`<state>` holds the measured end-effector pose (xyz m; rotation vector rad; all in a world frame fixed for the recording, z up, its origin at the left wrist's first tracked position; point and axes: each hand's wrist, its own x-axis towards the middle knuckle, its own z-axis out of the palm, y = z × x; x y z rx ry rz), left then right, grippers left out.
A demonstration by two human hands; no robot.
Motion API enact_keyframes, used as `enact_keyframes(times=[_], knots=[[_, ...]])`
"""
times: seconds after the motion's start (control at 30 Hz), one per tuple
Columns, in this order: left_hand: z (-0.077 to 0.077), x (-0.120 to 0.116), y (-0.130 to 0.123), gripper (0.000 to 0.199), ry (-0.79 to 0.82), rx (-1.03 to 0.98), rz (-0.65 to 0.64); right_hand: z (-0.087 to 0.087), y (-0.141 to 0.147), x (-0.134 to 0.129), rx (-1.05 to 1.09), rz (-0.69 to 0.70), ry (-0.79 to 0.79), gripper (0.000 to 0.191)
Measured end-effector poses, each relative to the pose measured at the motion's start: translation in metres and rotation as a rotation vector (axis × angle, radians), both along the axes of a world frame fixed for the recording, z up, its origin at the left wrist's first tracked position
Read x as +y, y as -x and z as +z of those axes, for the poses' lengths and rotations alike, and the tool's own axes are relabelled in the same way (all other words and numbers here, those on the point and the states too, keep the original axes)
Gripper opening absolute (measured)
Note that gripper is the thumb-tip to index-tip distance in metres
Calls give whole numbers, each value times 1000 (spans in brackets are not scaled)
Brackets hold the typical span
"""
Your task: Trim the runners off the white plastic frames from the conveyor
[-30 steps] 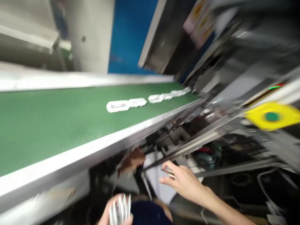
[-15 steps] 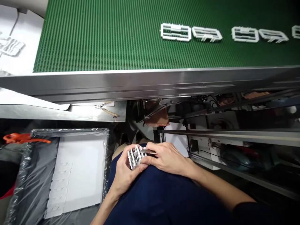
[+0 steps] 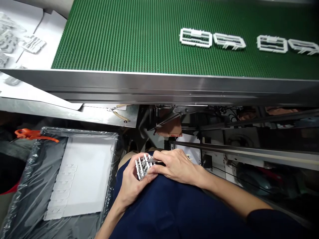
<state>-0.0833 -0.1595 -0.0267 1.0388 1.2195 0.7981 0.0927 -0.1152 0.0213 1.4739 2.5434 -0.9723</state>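
Left hand (image 3: 131,184) grips a stack of white plastic frames (image 3: 141,168) — right hand (image 3: 175,167) pinches a thin metal tool (image 3: 156,160) against it — green conveyor belt (image 3: 124,36) beyond.

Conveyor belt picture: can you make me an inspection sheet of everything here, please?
surface: green studded conveyor belt with a steel edge
job's things: stack of white plastic pieces; white plastic frames on the belt
clutter: loose white plastic parts on paper, upper left
hands: left hand and right hand both hold the stack
cables: thin black wires under the belt
surroundings: plastic-wrapped tray, orange tie
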Motion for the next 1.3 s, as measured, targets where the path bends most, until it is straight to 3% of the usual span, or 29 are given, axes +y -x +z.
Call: enact_keyframes(times=[0.33, 0.67, 1.3], knots=[[-3, -1, -2, 47, 18, 30, -28, -5, -3, -5, -79, 12, -111, 53], [-4, 0, -1, 47, 12, 15, -51, -3, -5, 1, -64, 30, -67, 52], [-10, -1, -2, 45, -18, -7, -65, -9, -5, -7, -108, 36, -198, 52]])
